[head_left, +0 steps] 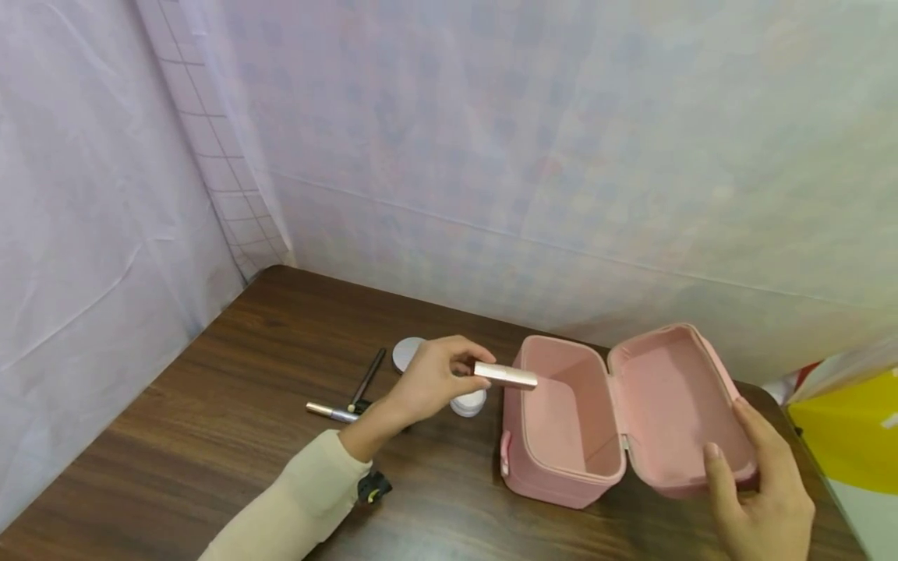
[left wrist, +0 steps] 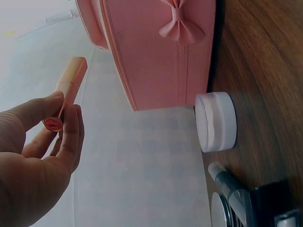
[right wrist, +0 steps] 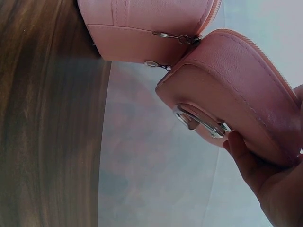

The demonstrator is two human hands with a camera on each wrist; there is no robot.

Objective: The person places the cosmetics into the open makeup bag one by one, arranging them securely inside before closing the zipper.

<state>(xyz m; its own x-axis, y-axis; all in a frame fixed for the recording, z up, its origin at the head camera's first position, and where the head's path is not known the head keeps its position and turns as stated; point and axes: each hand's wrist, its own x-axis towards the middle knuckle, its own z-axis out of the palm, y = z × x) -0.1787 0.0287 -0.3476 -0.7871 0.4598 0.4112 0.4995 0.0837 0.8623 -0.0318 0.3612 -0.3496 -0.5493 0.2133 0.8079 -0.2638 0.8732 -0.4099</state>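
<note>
The tube (head_left: 506,376) is slim, straight-sided and pale rose-gold, with a glossy surface, a seam across the body and a red label on one end face. It is held clear of the tabletop (head_left: 231,389), its far end overlapping the case opening in the head view. The left hand (head_left: 438,375) pinches the tube near the labelled end between thumb and fingers. The case (head_left: 550,487) is pink, stands upright and is unzipped; its pink-lined interior is exposed, and a bow (left wrist: 178,23) is fixed to the outer wall. The hinged lid (head_left: 673,413) is swung outward; the right hand (head_left: 768,483) grips its edge, thumb on the inner face. A metal-fitted handle (right wrist: 203,122) is attached to the lid's outer face. A white jar (left wrist: 225,120) is closed and sits near the case. A round white item (head_left: 404,352) is partly covered by the left hand. A dark stick (head_left: 368,378) and a metallic tube (head_left: 331,412) lie near the left wrist, the latter partly hidden. A black object (head_left: 374,488) beside the sleeve (head_left: 302,491) cannot be identified.
</note>
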